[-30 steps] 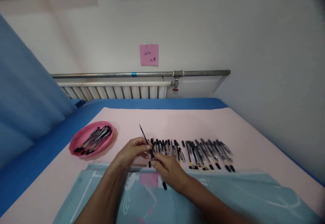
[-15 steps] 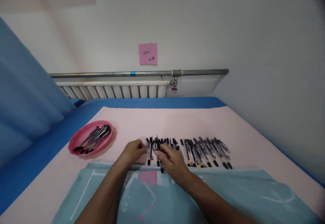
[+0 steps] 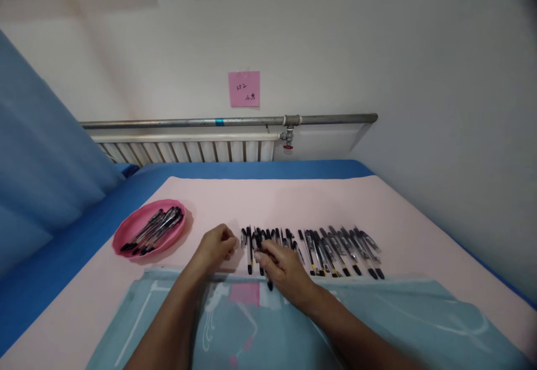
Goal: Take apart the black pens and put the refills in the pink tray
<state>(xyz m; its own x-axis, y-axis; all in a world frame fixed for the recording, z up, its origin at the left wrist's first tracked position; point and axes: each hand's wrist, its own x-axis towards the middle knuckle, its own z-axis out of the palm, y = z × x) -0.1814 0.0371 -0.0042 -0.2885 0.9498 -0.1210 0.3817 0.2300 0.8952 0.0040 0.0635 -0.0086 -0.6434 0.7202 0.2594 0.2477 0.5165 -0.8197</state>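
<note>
A row of pens with clear barrels and black ends (image 3: 331,250) lies across the pink table cover, their tips pointing various ways. My right hand (image 3: 285,269) is closed around a pen (image 3: 269,284), whose black end sticks out below the fingers. Its grip hides most of the barrel and some pens behind it. Just left of the row is my left hand (image 3: 216,247), fingers curled in with thumb and fingertips close together. Whatever they may hold does not show. Between the hands a small clear and black cap (image 3: 243,238) stands beside a pen (image 3: 250,258).
A pink oval basket (image 3: 119,241) holding several pens (image 3: 157,230) sits at the left. A light blue patterned cloth (image 3: 377,314) covers the near edge. Behind the table are a radiator (image 3: 184,151) and pipe (image 3: 335,119); a blue curtain (image 3: 50,163) hangs left.
My left hand has drawn slightly left, away from the leftmost cap and pens. One pen between the hands has shifted a little right. The right hand keeps its pen, tilted slightly.
</note>
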